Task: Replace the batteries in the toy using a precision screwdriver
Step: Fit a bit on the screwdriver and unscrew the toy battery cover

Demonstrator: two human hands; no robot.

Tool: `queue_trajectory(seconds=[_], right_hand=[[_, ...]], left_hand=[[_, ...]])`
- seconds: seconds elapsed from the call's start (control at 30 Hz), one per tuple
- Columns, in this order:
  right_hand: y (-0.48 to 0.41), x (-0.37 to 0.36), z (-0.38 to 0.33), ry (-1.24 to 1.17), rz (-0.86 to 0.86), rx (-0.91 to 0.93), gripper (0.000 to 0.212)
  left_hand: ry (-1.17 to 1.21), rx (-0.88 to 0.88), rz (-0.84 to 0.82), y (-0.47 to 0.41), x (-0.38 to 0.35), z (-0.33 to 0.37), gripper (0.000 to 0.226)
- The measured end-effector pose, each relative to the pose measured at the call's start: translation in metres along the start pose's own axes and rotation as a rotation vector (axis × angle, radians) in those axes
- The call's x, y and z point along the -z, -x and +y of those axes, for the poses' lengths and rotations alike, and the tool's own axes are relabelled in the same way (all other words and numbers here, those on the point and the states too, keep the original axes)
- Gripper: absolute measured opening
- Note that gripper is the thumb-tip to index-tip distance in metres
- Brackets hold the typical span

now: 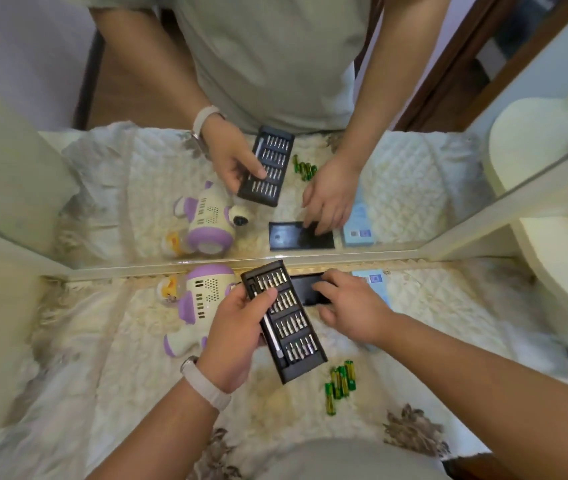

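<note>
The left hand (237,336) grips the open screwdriver kit (284,322), thumb across its bit rows. The right hand (352,306) rests curled fingers on the black lid (305,289). The purple-and-cream toy (199,303) lies left of the thumb, green batteries (339,384) below the kit.

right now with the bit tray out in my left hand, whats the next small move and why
Probably let go of the black sleeve and have the right hand lift the driver handle from the bit tray that the left hand holds. The toy lies untouched, batteries waiting.
</note>
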State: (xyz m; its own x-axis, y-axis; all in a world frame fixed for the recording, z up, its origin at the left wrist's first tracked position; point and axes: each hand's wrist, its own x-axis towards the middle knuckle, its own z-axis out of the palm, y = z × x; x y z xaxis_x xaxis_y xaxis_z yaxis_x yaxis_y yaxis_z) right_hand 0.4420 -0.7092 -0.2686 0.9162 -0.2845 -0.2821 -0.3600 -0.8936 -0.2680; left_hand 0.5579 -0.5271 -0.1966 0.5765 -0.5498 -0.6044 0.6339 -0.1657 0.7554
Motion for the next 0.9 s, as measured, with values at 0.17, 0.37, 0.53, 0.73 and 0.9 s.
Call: queue_trajectory(seconds=[0.17, 0.37, 0.53, 0.73, 0.9], right_hand=[[0.027, 0.056, -0.04, -0.324, 0.225, -0.021, 0.025], [0.065, 0.091, -0.078, -0.416, 0.323, 0.125, 0.021], [0.081, 0.098, -0.087, -0.33, 0.272, 0.19, 0.019], [0.091, 0.1, -0.08, -0.375, 0.286, 0.199, 0.018], [0.1, 0.099, -0.072, -0.325, 0.263, 0.212, 0.016]], left_hand=[[0.002, -0.044, -0.014, 0.014, -0.006, 0.004, 0.014], [0.033, -0.075, -0.082, 0.04, -0.012, 0.003, 0.02], [0.002, -0.123, -0.128, 0.061, -0.019, 0.005, 0.02], [-0.059, -0.154, -0.144, 0.072, -0.03, 0.008, 0.019], [-0.112, -0.15, -0.17, 0.075, -0.036, 0.004, 0.018]])
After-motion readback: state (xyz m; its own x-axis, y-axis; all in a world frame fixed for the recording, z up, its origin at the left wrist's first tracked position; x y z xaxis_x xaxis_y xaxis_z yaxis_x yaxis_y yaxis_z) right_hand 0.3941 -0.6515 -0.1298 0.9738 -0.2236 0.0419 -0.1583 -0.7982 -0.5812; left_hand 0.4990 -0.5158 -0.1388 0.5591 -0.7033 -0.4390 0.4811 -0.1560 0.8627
